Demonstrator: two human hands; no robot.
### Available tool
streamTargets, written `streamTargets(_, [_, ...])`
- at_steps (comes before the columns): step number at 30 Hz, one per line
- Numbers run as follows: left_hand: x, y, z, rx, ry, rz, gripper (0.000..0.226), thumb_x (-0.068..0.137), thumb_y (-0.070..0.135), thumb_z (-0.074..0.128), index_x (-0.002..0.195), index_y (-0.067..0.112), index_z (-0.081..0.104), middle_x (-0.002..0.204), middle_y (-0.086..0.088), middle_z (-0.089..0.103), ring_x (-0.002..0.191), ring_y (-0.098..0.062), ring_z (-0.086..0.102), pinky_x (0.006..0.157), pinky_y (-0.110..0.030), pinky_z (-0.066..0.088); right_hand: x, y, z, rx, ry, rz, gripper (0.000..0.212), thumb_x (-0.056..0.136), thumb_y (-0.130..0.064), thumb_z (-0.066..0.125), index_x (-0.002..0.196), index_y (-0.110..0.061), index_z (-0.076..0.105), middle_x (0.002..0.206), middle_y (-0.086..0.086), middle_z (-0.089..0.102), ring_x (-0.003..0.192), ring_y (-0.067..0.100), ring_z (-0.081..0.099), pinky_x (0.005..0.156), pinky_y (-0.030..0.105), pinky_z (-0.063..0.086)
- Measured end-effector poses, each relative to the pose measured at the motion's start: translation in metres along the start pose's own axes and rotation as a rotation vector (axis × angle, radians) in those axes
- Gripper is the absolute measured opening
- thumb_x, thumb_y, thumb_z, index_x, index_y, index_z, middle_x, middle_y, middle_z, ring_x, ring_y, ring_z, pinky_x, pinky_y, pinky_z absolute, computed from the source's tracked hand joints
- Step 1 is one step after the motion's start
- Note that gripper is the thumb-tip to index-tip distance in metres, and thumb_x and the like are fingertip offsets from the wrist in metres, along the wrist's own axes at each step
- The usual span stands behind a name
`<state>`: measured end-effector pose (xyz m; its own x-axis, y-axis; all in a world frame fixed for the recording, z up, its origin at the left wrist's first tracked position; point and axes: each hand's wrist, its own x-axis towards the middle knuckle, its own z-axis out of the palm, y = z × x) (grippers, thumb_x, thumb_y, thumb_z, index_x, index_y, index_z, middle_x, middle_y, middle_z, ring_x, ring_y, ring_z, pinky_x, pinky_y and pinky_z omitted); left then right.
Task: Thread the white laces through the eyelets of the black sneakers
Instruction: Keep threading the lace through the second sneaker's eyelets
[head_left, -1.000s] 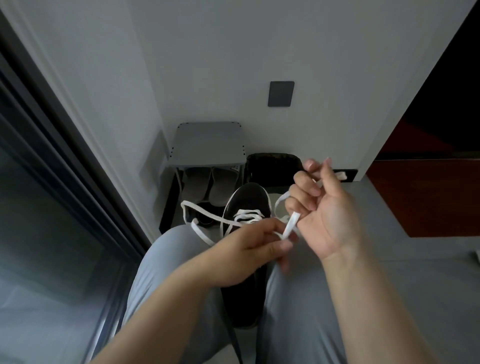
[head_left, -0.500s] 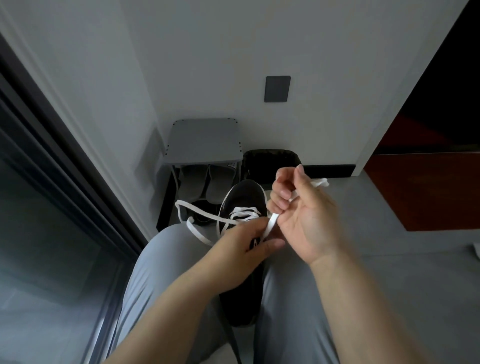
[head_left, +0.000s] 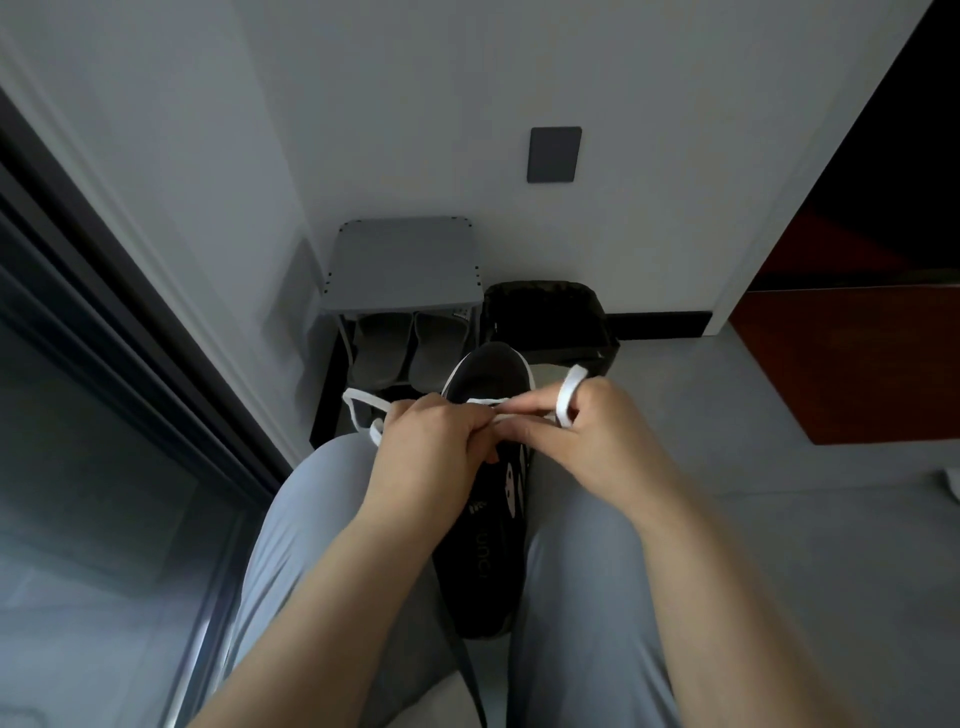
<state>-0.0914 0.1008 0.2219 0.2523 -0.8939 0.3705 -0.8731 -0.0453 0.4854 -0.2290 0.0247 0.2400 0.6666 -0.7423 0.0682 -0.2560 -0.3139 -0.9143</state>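
Only 1 bit of readable text: faint grey lettering on the black low-top sneaker with a white sole edge (head_left: 482, 564), running lengthwise. It reads roughly "unc"; the rest is too dim. A small white mark and a white logo patch sit above it, both illegible.

Black sneaker (head_left: 488, 374), white-edged sole, sits lengthwise between the legs (head_left: 322, 519), toe pointing away. The flat white lace (head_left: 566, 397) crosses near the toe, looping out left and arching up right, pinched by left hand (head_left: 431, 447) and right hand (head_left: 597, 431).
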Motion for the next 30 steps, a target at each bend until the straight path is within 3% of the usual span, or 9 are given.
streamTargets(3, [0.0, 0.007, 0.001, -0.045, -0.028, -0.009, 0.018, 0.087, 0.022, 0.06, 0.073, 0.019, 0.071, 0.058, 0.005, 0.064, 0.061, -0.017, 0.059, 0.065, -0.022, 0.034, 0.001, -0.005, 0.005, 0.018, 0.09, -0.035, 0.013, 0.079, -0.015, 0.073, 0.076, -0.028, 0.074, 0.06, -0.023, 0.063, 0.063, -0.008, 0.059, 0.063, 0.007, 0.042])
streamTargets(8, [-0.001, 0.003, 0.005, -0.104, 0.033, -0.151, 0.01, 0.082, 0.026, 0.067, 0.087, 0.018, 0.069, 0.077, 0.008, 0.066, 0.081, -0.014, 0.058, 0.077, -0.028, 0.041, 0.006, 0.002, -0.003, -0.042, 0.32, 0.036, 0.015, 0.081, -0.02, 0.07, 0.071, -0.029, 0.067, 0.063, -0.011, 0.058, 0.056, -0.004, 0.052, 0.052, 0.009, 0.036])
streamTargets(13, [-0.006, -0.002, 0.008, 0.085, -0.173, -0.295, 0.018, 0.082, 0.032, 0.066, 0.099, 0.036, 0.068, 0.099, 0.015, 0.039, 0.11, -0.016, 0.037, 0.094, -0.026, 0.018, 0.004, 0.007, -0.004, -0.315, 0.144, 0.173, 0.017, 0.083, -0.018, 0.061, 0.069, -0.026, 0.06, 0.069, -0.003, 0.067, 0.058, 0.011, 0.06, 0.047, 0.019, 0.04])
streamTargets(16, [-0.003, 0.005, 0.013, 0.037, -0.219, -0.352, 0.025, 0.084, 0.034, 0.062, 0.108, 0.04, 0.065, 0.106, 0.011, 0.041, 0.111, -0.018, 0.036, 0.089, -0.024, 0.016, 0.005, 0.006, -0.003, -0.306, 0.114, 0.199, 0.021, 0.081, -0.019, 0.067, 0.067, -0.028, 0.055, 0.072, -0.004, 0.069, 0.06, 0.011, 0.061, 0.043, 0.013, 0.037])
streamTargets(20, [-0.001, 0.01, 0.016, -0.052, -0.16, -0.415, 0.02, 0.085, 0.035, 0.062, 0.104, 0.036, 0.068, 0.105, 0.008, 0.048, 0.108, -0.02, 0.039, 0.085, -0.024, 0.016, 0.006, 0.004, -0.003, -0.189, 0.1, 0.174, 0.026, 0.081, -0.013, 0.07, 0.075, -0.034, 0.056, 0.077, -0.01, 0.07, 0.075, 0.003, 0.066, 0.068, 0.016, 0.048])
streamTargets(23, [-0.002, 0.009, 0.018, -0.078, -0.12, -0.427, 0.018, 0.084, 0.031, 0.065, 0.101, 0.031, 0.069, 0.099, 0.01, 0.046, 0.107, -0.019, 0.041, 0.086, -0.024, 0.018, 0.008, 0.002, 0.0, -0.167, 0.118, 0.18, 0.022, 0.081, -0.012, 0.07, 0.08, -0.032, 0.06, 0.08, -0.008, 0.07, 0.081, 0.009, 0.067, 0.076, 0.02, 0.05])
streamTargets(25, [-0.003, 0.009, 0.019, -0.094, -0.114, -0.43, 0.017, 0.084, 0.03, 0.065, 0.1, 0.03, 0.069, 0.098, 0.011, 0.046, 0.107, -0.019, 0.041, 0.087, -0.024, 0.018, 0.014, -0.002, 0.0, -0.308, 0.058, 0.248, 0.007, 0.086, -0.019, 0.066, 0.091, -0.024, 0.068, 0.089, 0.002, 0.071, 0.087, 0.017, 0.066, 0.073, 0.021, 0.046])
streamTargets(27, [-0.003, 0.008, 0.019, -0.124, -0.109, -0.434, 0.017, 0.084, 0.029, 0.065, 0.101, 0.03, 0.07, 0.099, 0.01, 0.049, 0.106, -0.018, 0.041, 0.086, -0.023, 0.017, 0.021, -0.004, 0.0, -0.49, -0.056, 0.35, 0.017, 0.092, -0.028, 0.058, 0.104, -0.022, 0.069, 0.098, 0.008, 0.069, 0.091, 0.024, 0.064, 0.068, 0.02, 0.04])
streamTargets(30, [-0.003, 0.008, 0.019, -0.145, -0.093, -0.434, 0.017, 0.084, 0.027, 0.066, 0.1, 0.029, 0.07, 0.096, 0.011, 0.048, 0.105, -0.018, 0.041, 0.086, -0.022, 0.017, 0.02, -0.001, 0.004, -0.589, -0.029, 0.357, 0.021, 0.093, -0.033, 0.054, 0.099, -0.018, 0.069, 0.081, 0.004, 0.065, 0.07, 0.019, 0.058, 0.058, 0.023, 0.036])
